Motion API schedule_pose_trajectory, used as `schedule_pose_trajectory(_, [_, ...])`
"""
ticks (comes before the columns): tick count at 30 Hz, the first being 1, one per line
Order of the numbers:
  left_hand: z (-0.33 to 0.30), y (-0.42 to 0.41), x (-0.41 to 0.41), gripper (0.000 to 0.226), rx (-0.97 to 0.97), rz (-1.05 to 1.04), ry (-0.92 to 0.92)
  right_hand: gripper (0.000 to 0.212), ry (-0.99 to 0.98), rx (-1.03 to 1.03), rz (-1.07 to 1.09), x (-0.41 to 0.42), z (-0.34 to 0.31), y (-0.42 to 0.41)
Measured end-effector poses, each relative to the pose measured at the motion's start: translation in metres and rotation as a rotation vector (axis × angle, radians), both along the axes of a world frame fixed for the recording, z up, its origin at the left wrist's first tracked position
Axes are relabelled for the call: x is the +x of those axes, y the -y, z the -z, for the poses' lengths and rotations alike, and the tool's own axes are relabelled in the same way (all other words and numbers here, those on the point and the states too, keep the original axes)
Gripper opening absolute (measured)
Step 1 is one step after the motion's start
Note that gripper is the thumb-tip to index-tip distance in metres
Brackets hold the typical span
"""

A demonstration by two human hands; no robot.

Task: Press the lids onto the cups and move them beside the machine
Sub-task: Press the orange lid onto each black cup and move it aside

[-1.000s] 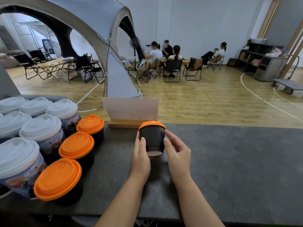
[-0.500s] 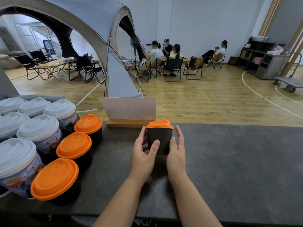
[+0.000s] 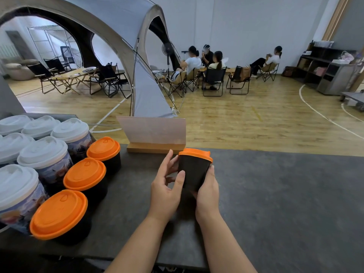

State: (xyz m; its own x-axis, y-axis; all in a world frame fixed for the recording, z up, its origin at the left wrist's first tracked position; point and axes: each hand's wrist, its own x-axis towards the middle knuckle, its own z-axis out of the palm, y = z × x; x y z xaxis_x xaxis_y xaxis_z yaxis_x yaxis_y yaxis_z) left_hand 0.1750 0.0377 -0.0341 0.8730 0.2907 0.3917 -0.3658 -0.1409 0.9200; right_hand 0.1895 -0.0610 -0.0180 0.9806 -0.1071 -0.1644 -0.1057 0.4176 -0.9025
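Right hand (image 3: pixel 207 191): we see it wrapped round the lower right side of a small black paper cup (image 3: pixel 194 175), fingers curled behind the wall, gripping it. The cup is tilted, top leaning away and to the right, and capped with an orange plastic lid (image 3: pixel 196 154) that sits over the rim.

Left hand (image 3: pixel 167 185): relaxed and spread, fingers mostly straight; the thumb tip lies against the cup's left wall, and the forefinger reaches up beside the lid's edge. We cannot tell whether the other fingers touch the cup.

Whether the cup's base touches the dark grey stone-look countertop (image 3: pixel 275 203) is hidden by the hands. The cup is near the counter's middle, just in front of a pale card sign in a wooden base (image 3: pixel 153 134).

Well to the left, apart from the hands, we note three more black cups with orange lids (image 3: pixel 84 173) in a diagonal row running from the near edge toward the sign. Touching them on the left stands a cluster of taller printed cups with white dome lids (image 3: pixel 42 152).

Beyond the counter: a wooden gym floor (image 3: pixel 246 119), a grey dome tent (image 3: pixel 145 91), and seated people on folding chairs (image 3: pixel 213 79) by the far wall.
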Motion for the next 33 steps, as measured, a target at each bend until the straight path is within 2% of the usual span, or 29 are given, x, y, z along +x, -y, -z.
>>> schedule_pose_trajectory(7, [-0.005, 0.002, -0.001, 0.044, -0.018, -0.008, 0.038, 0.034, 0.127, -0.063, 0.038, 0.000, 0.001, -0.004])
schedule_pose_trajectory(12, [-0.003, 0.000, 0.004, 0.039, -0.118, 0.013, 0.029, 0.041, 0.282, -0.142, 0.083, -0.003, 0.002, -0.004])
schedule_pose_trajectory(16, [-0.004, 0.000, 0.004, 0.032, -0.188, 0.058, 0.040, 0.028, 0.288, -0.157, 0.130, -0.011, -0.002, -0.004])
schedule_pose_trajectory(22, [-0.003, 0.001, 0.008, 0.032, -0.205, 0.231, 0.048, 0.022, 0.276, -0.082, 0.197, -0.020, -0.008, 0.002])
schedule_pose_trajectory(27, [-0.005, 0.015, -0.008, 0.040, -0.112, 0.403, 0.039, 0.022, 0.256, -0.058, 0.301, -0.056, -0.010, 0.026])
schedule_pose_trajectory(30, [-0.013, 0.040, -0.025, 0.049, -0.033, 0.492, 0.085, 0.024, 0.257, -0.083, 0.332, -0.077, -0.018, 0.058])
schedule_pose_trajectory(33, [-0.022, 0.087, -0.046, 0.047, -0.072, 0.547, 0.066, 0.023, 0.277, -0.127, 0.364, -0.099, -0.027, 0.100])
